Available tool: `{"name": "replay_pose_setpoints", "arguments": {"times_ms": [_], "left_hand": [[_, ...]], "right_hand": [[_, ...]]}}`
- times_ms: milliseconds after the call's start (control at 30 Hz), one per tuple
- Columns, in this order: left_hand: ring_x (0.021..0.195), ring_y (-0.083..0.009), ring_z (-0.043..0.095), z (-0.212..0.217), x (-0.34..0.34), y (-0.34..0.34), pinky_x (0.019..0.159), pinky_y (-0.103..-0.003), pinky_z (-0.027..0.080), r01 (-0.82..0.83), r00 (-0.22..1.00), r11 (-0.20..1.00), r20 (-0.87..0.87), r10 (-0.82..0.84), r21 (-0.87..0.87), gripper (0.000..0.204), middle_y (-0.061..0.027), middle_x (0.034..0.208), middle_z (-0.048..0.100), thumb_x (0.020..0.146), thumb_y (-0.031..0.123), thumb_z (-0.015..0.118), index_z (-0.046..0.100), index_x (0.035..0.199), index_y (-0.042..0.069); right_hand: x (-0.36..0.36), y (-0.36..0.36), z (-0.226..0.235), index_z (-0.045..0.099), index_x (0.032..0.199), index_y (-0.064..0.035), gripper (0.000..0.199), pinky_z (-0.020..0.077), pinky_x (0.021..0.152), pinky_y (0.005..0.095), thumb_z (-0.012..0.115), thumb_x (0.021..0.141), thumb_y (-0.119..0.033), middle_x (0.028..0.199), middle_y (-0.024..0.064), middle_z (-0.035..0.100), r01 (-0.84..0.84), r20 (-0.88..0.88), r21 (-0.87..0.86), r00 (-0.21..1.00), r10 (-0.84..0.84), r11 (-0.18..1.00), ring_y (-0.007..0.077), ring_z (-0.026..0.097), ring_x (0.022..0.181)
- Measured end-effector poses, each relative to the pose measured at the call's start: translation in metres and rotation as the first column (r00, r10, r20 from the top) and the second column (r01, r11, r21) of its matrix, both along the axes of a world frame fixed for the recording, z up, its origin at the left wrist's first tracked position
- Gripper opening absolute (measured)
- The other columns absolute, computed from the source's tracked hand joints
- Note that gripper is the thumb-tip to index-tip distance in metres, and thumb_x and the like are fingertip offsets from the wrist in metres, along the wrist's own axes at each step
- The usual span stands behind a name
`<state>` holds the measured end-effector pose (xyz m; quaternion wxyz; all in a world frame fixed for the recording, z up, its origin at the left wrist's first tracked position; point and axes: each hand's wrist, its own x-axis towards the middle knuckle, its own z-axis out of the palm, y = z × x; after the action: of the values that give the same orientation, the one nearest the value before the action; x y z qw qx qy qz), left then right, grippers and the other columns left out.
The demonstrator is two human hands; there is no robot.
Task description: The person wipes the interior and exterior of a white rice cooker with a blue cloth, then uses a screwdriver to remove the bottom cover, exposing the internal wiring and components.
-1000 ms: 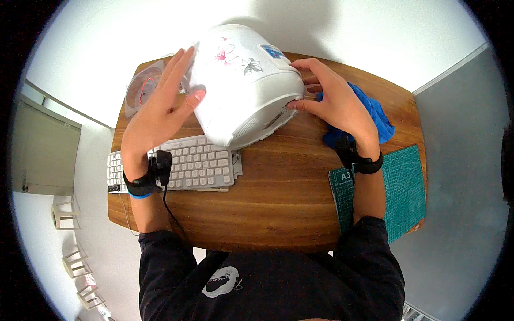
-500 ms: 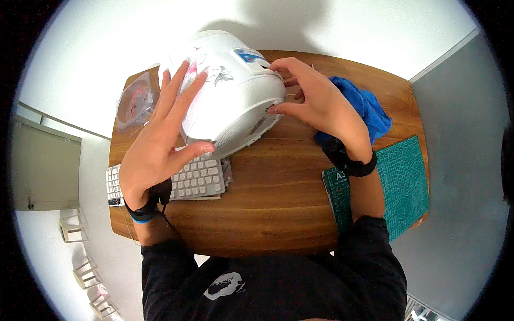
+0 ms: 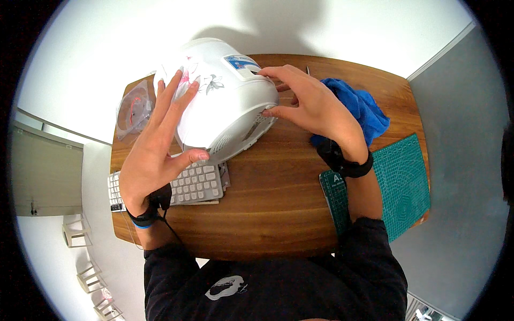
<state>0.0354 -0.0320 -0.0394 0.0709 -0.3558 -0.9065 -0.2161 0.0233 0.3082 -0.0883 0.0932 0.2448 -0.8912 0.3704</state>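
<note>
A white, rounded rice cooker (image 3: 230, 107) with a grey and pink flower print lies tilted over at the far left of the table, its vented underside (image 3: 246, 131) turned toward me. My left hand (image 3: 158, 139) presses on its left side, fingers spread over the print and thumb at the base rim. On the other side, my right hand (image 3: 313, 104) grips the cooker, fingertips by the blue label panel (image 3: 241, 63) and thumb at the base edge. The fingertips' exact hold at the panel is partly hidden.
Beneath my left wrist lies a white keyboard (image 3: 198, 184). A clear plastic bag (image 3: 131, 109) with something red sits at the far left. A blue cloth (image 3: 364, 109) and a green cutting mat (image 3: 401, 184) lie on the right. A wall stands behind the wooden table (image 3: 257, 214).
The rice cooker has shifted slightly left and nearer, with a little more tilt. Both hands have moved with it and keep about the same hold.
</note>
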Motion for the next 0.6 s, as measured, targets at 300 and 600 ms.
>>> {"name": "replay_pose_setpoints", "arguments": {"times_ms": [300,600], "left_hand": [[0.171,-0.0448,0.024,-0.002,0.0,-0.003,0.136,-0.07,0.015,-0.04,0.999,0.998,-0.025,0.039,-0.043,0.119,-0.0124,0.187,0.028,0.075,0.068,0.085,0.044,0.175,0.019],[0.17,-0.054,0.013,-0.003,-0.004,-0.004,0.128,-0.071,0.039,0.03,0.999,1.0,-0.012,-0.03,0.008,0.113,-0.0143,0.188,0.021,0.075,0.051,0.093,0.044,0.174,0.027]], "right_hand": [[0.002,-0.003,0.007,0.058,0.155,-0.0117,0.072,0.0642,0.104,0.0437,0.092,0.092,-0.022,0.149,0.0136,0.069,0.001,0.025,-0.001,1.0,-0.001,1.0,0.0348,0.073,0.127],[0.002,-0.004,0.008,0.058,0.154,-0.0126,0.072,0.0652,0.097,0.0419,0.092,0.092,-0.024,0.149,0.0129,0.069,0.025,0.058,-0.002,0.998,-0.025,1.0,0.0337,0.072,0.128]]}}
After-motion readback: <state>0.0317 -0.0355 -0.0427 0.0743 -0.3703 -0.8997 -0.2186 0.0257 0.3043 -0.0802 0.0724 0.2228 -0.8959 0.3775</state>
